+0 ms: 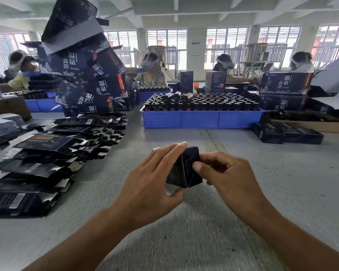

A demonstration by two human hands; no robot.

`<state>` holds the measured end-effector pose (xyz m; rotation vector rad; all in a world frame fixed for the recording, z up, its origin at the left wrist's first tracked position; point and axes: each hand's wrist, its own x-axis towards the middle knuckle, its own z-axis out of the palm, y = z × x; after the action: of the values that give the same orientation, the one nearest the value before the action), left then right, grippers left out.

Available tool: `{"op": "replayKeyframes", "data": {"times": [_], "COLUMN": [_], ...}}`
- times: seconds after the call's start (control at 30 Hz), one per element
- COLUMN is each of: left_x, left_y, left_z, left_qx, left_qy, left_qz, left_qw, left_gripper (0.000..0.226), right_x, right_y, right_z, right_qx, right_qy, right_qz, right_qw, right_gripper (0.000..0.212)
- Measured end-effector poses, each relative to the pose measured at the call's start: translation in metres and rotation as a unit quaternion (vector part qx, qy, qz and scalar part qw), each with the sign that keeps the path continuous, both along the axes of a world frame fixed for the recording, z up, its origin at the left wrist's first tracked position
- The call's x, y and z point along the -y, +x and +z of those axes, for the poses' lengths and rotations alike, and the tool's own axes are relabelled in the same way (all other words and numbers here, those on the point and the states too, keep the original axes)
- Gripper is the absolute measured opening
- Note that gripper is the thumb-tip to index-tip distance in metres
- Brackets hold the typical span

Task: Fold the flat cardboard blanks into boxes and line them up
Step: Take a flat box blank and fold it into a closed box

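A small dark blue cardboard box [182, 171] is held above the grey table [184, 222] in the middle of the view, its end flaps facing me. My left hand [155, 177] grips its left side, fingers over the top and thumb underneath. My right hand [225, 173] holds the right side, with the thumb pressing on an end flap. Flat dark blanks [47, 159] lie fanned in overlapping rows on the left of the table. Three folded boxes [286, 133] stand side by side at the right.
A blue crate [200, 119] full of dark bottles sits behind my hands. A tall leaning pile of larger printed cartons [90, 75] rises at back left, more cartons [284, 90] at back right. Several people sit along the far side of the table.
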<state>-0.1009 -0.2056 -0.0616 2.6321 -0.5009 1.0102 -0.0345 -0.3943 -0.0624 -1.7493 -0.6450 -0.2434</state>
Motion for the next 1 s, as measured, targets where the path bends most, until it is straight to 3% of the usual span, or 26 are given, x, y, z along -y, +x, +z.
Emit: {"op": "replayKeyframes", "data": {"times": [0.53,0.73,0.87,0.93,1.0], "left_x": [0.0033,-0.0011,-0.0026,-0.0037,-0.0028], "left_y": [0.0003,0.0014,0.0029,0.0053,0.008], "left_z": [-0.0015,-0.004,-0.0032,-0.004,-0.0077], "left_qx": [-0.005,-0.011,-0.001,0.018,0.033], "left_qy": [-0.007,-0.015,-0.01,0.049,0.114], "left_qz": [-0.008,-0.012,-0.012,-0.026,-0.053], "left_qw": [1.0,1.0,1.0,0.998,0.991], "left_gripper": [0.084,0.088,0.085,0.083,0.081], "right_x": [-0.001,0.0015,-0.0002,-0.0019,-0.004], "right_y": [-0.0065,-0.0034,-0.0055,-0.0066,-0.0065], "right_z": [0.0024,0.0055,0.003,0.0001,-0.0021], "right_qx": [0.066,0.043,0.037,0.016,-0.011], "right_qy": [-0.029,-0.037,-0.039,-0.054,-0.063], "right_qz": [-0.057,-0.005,0.015,0.026,0.038], "right_qw": [0.996,0.998,0.998,0.998,0.997], "right_gripper": [0.019,0.015,0.046,0.065,0.07]}}
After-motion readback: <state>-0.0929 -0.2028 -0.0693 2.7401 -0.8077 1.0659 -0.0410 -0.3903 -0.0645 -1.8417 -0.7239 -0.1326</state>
